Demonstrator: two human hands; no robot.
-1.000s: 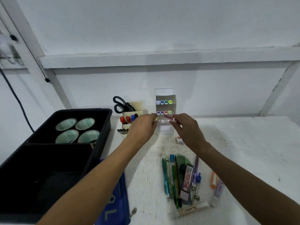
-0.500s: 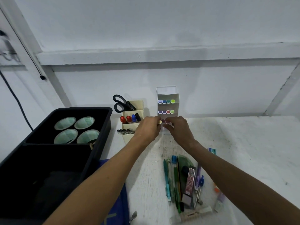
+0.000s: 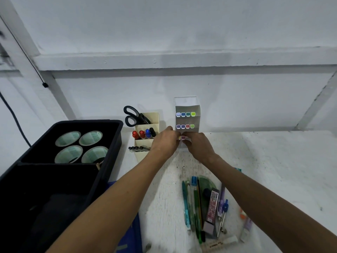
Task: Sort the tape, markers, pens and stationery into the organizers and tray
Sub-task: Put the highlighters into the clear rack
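A pink-capped marker (image 3: 183, 137) is now sitting at the mouth of the lowest tier of the white tiered organizer (image 3: 187, 110), where a second ago the right hand (image 3: 197, 145) was carrying it in from the right. Both hands are closing on that slot, the right hand's fingertips pinching the marker's end while the left hand (image 3: 165, 141) is curling against the organizer's edge, steadying it. Pens (image 3: 193, 203) are waiting on the table (image 3: 273, 170); tape rolls (image 3: 80, 146) are filling the black tray (image 3: 116, 136).
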